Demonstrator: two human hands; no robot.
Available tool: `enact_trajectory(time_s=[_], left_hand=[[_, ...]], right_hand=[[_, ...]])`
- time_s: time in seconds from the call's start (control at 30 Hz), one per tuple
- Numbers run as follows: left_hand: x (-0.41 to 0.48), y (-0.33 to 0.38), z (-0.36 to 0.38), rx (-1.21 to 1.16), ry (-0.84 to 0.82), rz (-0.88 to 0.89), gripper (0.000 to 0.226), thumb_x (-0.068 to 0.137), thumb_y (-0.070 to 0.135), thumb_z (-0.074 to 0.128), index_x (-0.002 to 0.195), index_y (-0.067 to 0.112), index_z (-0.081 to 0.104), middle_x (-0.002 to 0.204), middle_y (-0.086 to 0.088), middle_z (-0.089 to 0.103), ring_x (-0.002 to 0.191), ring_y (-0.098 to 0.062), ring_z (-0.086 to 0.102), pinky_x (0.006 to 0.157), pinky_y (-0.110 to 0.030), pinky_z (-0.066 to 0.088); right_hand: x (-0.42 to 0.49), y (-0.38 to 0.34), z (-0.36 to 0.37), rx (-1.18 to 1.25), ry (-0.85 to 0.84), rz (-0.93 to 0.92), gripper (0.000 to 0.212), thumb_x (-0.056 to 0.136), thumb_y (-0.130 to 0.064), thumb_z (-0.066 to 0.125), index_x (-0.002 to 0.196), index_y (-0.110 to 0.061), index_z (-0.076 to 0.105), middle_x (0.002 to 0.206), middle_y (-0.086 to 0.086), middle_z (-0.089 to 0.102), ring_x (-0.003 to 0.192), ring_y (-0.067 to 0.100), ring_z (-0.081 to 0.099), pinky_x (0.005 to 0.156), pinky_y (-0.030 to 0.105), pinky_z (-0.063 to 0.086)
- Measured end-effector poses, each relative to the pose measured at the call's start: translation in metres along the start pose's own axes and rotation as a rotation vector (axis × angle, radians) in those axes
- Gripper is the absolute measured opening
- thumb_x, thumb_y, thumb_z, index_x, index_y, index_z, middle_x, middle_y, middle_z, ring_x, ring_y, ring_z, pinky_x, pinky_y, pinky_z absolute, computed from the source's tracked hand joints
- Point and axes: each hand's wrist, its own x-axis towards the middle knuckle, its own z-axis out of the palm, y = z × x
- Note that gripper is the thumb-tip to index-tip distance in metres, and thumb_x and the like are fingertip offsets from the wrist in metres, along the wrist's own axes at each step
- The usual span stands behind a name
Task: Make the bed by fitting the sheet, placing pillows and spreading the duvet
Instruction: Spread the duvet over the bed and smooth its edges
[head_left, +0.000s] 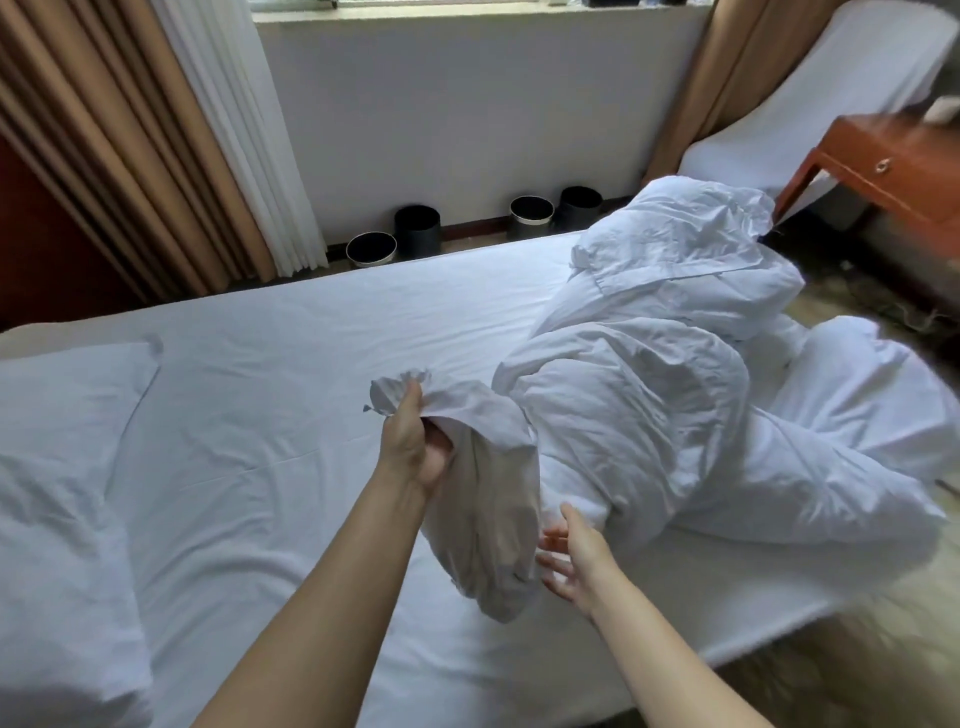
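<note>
A white sheet (291, 343) covers the mattress, lightly creased. A bunched white duvet (670, 374) lies heaped on the right half of the bed, one end spilling over the foot. My left hand (415, 441) is shut on a corner of the duvet and holds it raised above the sheet, the fabric hanging down in a fold. My right hand (571, 556) is open just to the right of that hanging fold, fingers spread, close to the duvet. White pillows (57, 467) lie at the left end of the bed.
Several dark round bins (418, 228) stand on the floor along the far wall under the window. Tan and white curtains (171, 145) hang at the back left. A red-brown wooden table (893, 161) and a white-covered chair (831, 93) stand at the right.
</note>
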Motion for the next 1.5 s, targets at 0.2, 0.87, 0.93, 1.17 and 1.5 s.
enact_trajectory(time_s=[0.2, 0.87, 0.93, 1.17, 1.5], left_hand=[[-0.018, -0.025, 0.023, -0.067, 0.033, 0.009, 0.026, 0.1, 0.028, 0.042, 0.1, 0.01, 0.06, 0.096, -0.008, 0.065, 0.078, -0.017, 0.067, 0.064, -0.025, 0.058], [-0.096, 0.054, -0.089, -0.202, 0.465, 0.359, 0.029, 0.102, 0.012, 0.03, 0.124, 0.003, 0.047, 0.091, -0.011, 0.056, 0.08, -0.02, 0.056, 0.094, -0.036, 0.045], [-0.097, 0.072, -0.097, -0.166, 0.528, 0.322, 0.017, 0.101, 0.008, 0.033, 0.103, 0.003, 0.048, 0.083, -0.011, 0.051, 0.072, -0.019, 0.052, 0.09, -0.034, 0.045], [-0.117, 0.146, -0.167, 0.057, 0.531, 0.214, 0.019, 0.091, -0.008, 0.039, 0.098, 0.011, 0.037, 0.082, -0.008, 0.046, 0.068, -0.017, 0.05, 0.061, -0.027, 0.053], [-0.177, 0.261, -0.32, 0.994, 0.769, 0.141, 0.035, 0.083, 0.037, 0.045, 0.088, 0.004, 0.056, 0.092, -0.02, 0.062, 0.078, -0.032, 0.057, 0.074, -0.04, 0.05]], right_hand=[[-0.02, 0.016, -0.009, -0.03, -0.336, 0.277, 0.098, 0.08, -0.081, 0.021, 0.094, 0.007, 0.061, 0.079, 0.021, 0.071, 0.075, 0.032, 0.068, 0.067, 0.035, 0.054], [-0.022, -0.006, 0.101, 0.751, -0.408, -0.094, 0.054, 0.083, -0.043, 0.064, 0.126, -0.012, 0.056, 0.12, 0.01, 0.065, 0.108, 0.027, 0.062, 0.087, 0.041, 0.052], [-0.031, -0.022, 0.111, 0.659, -0.243, -0.244, 0.038, 0.085, -0.023, 0.067, 0.117, -0.006, 0.059, 0.112, 0.01, 0.067, 0.096, 0.027, 0.066, 0.084, 0.041, 0.054], [-0.101, -0.057, 0.195, 0.025, 0.07, -0.784, 0.024, 0.087, -0.01, 0.06, 0.066, -0.006, 0.05, 0.072, 0.007, 0.054, 0.069, 0.019, 0.053, 0.065, 0.03, 0.04], [-0.154, 0.028, 0.377, -0.815, -0.258, -1.007, 0.041, 0.083, -0.005, 0.056, 0.051, -0.015, 0.032, 0.054, -0.002, 0.036, 0.056, 0.014, 0.038, 0.054, 0.026, 0.029]])
